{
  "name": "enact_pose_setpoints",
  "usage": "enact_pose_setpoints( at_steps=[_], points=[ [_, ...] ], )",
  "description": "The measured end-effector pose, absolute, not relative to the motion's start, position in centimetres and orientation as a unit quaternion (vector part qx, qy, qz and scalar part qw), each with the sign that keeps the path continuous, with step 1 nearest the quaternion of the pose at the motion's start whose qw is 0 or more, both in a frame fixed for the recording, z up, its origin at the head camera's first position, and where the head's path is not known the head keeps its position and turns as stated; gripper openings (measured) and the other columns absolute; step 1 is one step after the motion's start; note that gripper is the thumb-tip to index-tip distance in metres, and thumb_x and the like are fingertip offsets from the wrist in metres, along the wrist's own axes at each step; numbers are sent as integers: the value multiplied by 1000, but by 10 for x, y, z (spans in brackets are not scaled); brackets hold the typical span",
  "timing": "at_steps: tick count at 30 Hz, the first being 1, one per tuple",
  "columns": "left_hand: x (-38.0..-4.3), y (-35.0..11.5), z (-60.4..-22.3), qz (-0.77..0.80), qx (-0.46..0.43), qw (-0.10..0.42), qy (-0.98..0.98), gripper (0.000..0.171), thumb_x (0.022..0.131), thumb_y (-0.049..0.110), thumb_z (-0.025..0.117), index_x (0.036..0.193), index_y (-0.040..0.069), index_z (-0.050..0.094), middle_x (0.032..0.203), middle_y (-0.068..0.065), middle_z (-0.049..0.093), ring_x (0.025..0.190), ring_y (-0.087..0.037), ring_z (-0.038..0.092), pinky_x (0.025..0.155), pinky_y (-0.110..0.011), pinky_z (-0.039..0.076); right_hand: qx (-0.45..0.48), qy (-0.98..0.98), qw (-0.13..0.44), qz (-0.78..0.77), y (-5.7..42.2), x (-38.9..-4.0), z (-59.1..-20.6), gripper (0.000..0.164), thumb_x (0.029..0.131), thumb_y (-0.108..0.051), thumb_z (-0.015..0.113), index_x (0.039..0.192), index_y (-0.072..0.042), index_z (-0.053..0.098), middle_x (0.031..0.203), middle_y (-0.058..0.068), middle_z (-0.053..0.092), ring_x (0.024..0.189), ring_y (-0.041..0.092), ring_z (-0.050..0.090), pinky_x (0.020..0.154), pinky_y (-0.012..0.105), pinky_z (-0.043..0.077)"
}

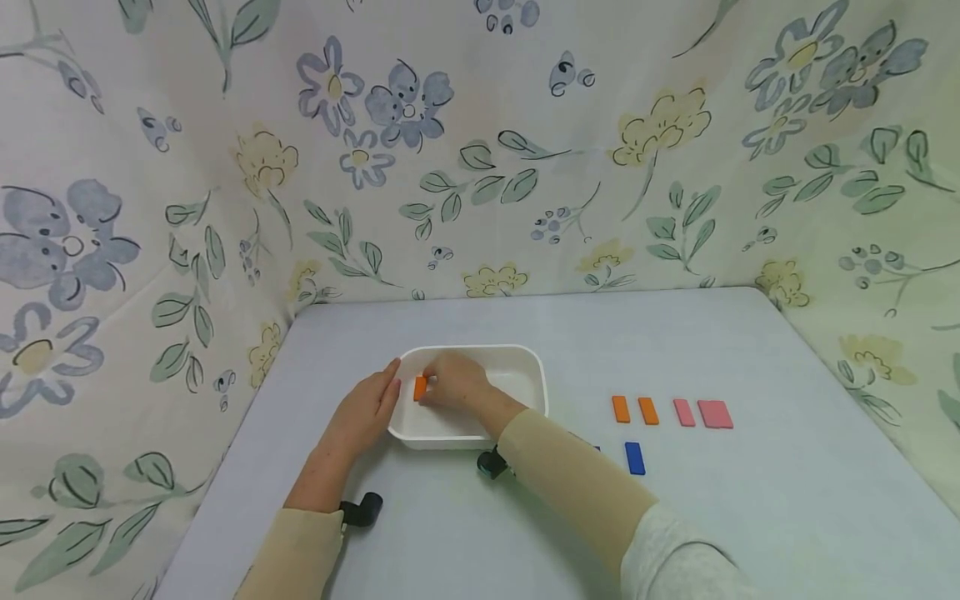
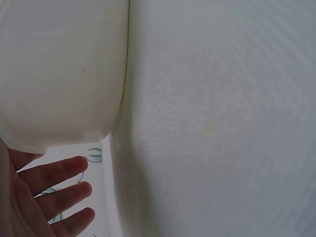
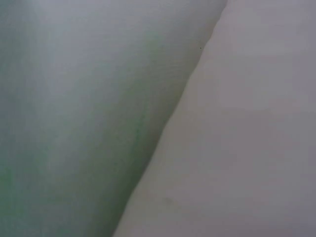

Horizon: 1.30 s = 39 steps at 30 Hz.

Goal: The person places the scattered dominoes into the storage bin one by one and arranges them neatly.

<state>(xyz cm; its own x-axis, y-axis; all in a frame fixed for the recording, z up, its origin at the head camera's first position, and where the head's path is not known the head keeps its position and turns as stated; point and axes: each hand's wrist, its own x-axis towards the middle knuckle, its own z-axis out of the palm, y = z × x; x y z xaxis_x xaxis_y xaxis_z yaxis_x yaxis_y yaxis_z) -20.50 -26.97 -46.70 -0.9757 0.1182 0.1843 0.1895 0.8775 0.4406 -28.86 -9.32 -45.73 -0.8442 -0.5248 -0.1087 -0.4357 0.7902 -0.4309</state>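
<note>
Orange block (image 1: 420,388) pinched in right hand (image 1: 453,379) inside white tray (image 1: 517,387); left hand (image 1: 363,412) at tray's end

Right hand: reaches over the near rim into the tray; thumb and fingers pinch the block near the tray's left end. Left hand: fingers extended, laid along the outside of the left end, touching at the rim. Its fingers (image 2: 54,175) are spread apart in the left wrist view.

Block: flat, rectangular, plain bright orange, partly covered by the fingertips, long side running roughly toward the person. Cannot tell whether it touches the tray floor. Tray: shallow, glossy, rounded corners, on the pale table (image 1: 427,542).

Sleeves: beige cuffs (image 1: 577,479) on both arms, with a small black device (image 1: 363,510) at each wrist. Right of the tray, a row of flat pieces: two orange pieces (image 1: 621,409), then a narrow pink piece (image 1: 684,412) and a wider pink piece (image 1: 715,414). Nearer the person lies a blue piece (image 1: 634,458); a second bit of blue (image 1: 597,449) shows past the right sleeve, mostly hidden. Flower-print cloth (image 1: 480,242) rises behind and at the sides.

Views compared: left wrist alone gives the tray's outer wall close up and a yellow fleck (image 2: 208,127) on the table. Right wrist gives two blurred pale surfaces (image 3: 237,138) meeting on a diagonal; cannot tell what they are.
</note>
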Motion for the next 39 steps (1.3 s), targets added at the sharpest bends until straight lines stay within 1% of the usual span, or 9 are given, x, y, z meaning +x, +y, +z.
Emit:
enact_pose_setpoints(
  at_steps=[4,14,22,25,27,29,31,34,39],
  points=[
    [-204,-269,-466,-236,-74,71,-966,52,109,29,40,156,6,35,142,-21,54,131,-39,49,109,-56,39,-270,939,105,-187,-92,-288,-457,45,84,-41,81,122,-18,74,113,-5,71,98,15,60,95,34,49],
    [-203,-267,-467,-234,-65,57,-968,54,109,32,38,157,8,32,145,-21,51,134,-41,46,110,-57,37,-271,939,108,-182,-86,-285,-455,52,84,-43,80,128,-17,70,122,-3,70,106,16,61,103,36,47],
    [-204,-269,-465,-235,-53,41,-970,56,109,35,37,159,12,29,149,-20,48,137,-41,43,111,-58,35,-287,935,113,-178,-77,-279,-442,55,86,-47,77,131,-17,69,128,-3,68,107,13,63,97,34,50],
    [-204,-270,-464,-240,-48,37,-969,57,109,36,37,160,13,27,150,-20,46,138,-41,42,111,-59,34,-292,929,116,-197,-71,-274,-434,54,86,-46,78,131,-17,69,119,-4,71,97,11,63,88,30,53],
    [-203,-270,-463,-245,-43,33,-968,57,109,36,37,160,13,26,151,-20,45,138,-41,41,111,-60,33,-296,922,119,-219,-66,-271,-429,53,86,-44,78,131,-17,69,105,-5,72,86,10,61,78,26,52],
    [-202,-271,-463,-247,-40,31,-968,57,109,36,37,160,12,25,151,-21,44,138,-42,41,111,-60,33,-304,913,122,-243,-61,-267,-426,53,87,-43,78,131,-17,68,89,-5,68,79,11,57,68,24,49],
    [-201,-271,-463,-247,-40,33,-968,57,109,36,37,160,12,26,151,-21,45,138,-42,41,111,-60,33,-311,904,125,-267,-56,-263,-425,53,87,-42,78,133,-18,67,80,-4,61,75,11,53,63,22,45],
    [-201,-271,-464,-247,-43,40,-967,57,109,35,37,159,11,27,150,-21,46,137,-42,43,111,-60,34,-322,889,123,-301,-48,-259,-425,51,88,-41,77,133,-18,67,77,-4,56,74,10,51,61,22,42],
    [-202,-269,-465,-257,-54,46,-964,56,109,31,38,159,8,28,148,-23,47,135,-42,44,110,-60,35,-327,870,115,-352,-28,-251,-425,47,88,-37,78,129,-16,68,80,-5,57,73,11,52,61,22,43]
  ],
)
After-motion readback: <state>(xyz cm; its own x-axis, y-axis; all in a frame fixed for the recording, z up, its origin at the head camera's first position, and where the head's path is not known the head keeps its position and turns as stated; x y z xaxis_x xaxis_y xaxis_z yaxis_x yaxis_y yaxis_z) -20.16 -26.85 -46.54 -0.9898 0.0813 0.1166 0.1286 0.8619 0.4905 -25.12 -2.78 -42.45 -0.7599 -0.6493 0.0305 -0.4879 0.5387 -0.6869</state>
